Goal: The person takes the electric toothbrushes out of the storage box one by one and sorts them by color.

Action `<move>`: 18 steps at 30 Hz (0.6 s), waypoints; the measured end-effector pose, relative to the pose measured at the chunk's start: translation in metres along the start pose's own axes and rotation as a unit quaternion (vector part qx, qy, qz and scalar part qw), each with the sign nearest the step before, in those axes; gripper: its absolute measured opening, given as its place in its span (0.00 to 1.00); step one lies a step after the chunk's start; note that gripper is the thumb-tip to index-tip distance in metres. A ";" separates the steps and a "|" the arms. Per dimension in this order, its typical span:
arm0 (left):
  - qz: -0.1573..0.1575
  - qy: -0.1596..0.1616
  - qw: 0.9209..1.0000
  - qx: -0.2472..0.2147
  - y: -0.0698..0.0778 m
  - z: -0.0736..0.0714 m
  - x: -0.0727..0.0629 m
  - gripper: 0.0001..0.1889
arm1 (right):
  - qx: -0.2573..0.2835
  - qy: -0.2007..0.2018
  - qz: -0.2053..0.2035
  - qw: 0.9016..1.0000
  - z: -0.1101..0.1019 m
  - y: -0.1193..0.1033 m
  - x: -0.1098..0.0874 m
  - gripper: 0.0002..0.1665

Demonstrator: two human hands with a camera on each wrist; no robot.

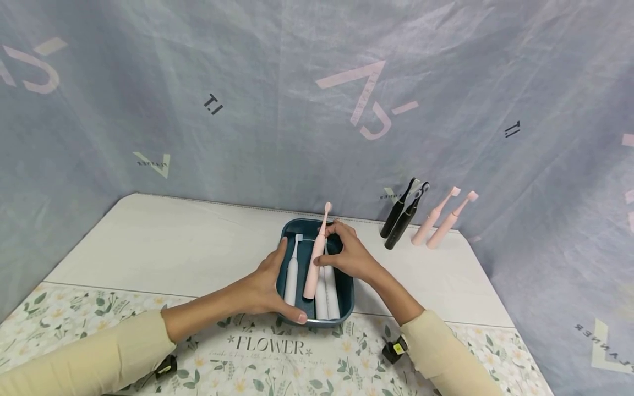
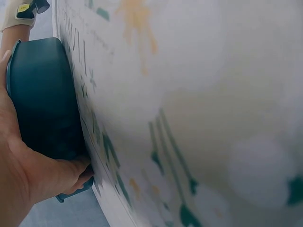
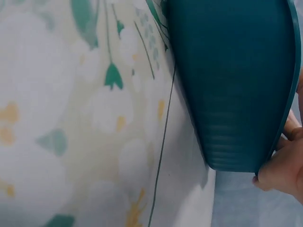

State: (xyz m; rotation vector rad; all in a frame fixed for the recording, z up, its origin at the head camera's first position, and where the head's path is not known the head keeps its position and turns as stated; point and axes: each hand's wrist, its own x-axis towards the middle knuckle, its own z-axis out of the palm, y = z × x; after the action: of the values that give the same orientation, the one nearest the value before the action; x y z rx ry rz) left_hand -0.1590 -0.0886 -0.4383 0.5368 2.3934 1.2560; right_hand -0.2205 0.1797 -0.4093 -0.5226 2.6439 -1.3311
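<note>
A dark teal bin (image 1: 353,300) stands on the table with white electric toothbrushes lying in it. One white toothbrush (image 1: 291,278) lies along the left side, and two more white toothbrushes (image 1: 332,300) lie side by side at the right. Over the bin, a pink electric toothbrush (image 1: 313,269) slants with its head above the far rim. My right hand (image 1: 350,254) pinches this pink toothbrush between thumb and fingers, reaching in over the right rim. My left hand (image 1: 264,286) grips the bin's left side, thumb across the near corner; the left wrist view shows it against the teal wall (image 2: 42,99).
At the back right, two black toothbrushes (image 1: 402,223) and two pink toothbrushes (image 1: 441,223) stand upright. A floral mat (image 1: 238,368) covers the table's near part, a white surface (image 1: 198,242) its far part. Printed grey curtain (image 1: 267,110) hangs behind and on both sides.
</note>
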 end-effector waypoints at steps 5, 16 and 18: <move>-0.004 0.002 1.000 0.000 0.000 0.000 0.000 0.94 | -0.003 0.017 -0.035 0.999 -0.002 -0.001 -0.003 0.30; -0.005 0.001 1.000 -0.001 -0.002 0.000 0.000 0.93 | 0.097 -0.016 -0.090 0.991 -0.009 -0.003 -0.009 0.31; -0.007 0.001 1.000 0.000 -0.001 0.000 0.000 0.93 | 0.121 -0.018 -0.092 0.988 -0.010 -0.003 -0.010 0.31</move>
State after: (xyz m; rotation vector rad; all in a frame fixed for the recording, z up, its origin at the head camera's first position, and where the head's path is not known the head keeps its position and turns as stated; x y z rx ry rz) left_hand -0.1593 -0.0895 -0.4391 0.5188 2.3955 1.2517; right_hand -0.2134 0.1894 -0.4013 -0.7610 2.4060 -1.6488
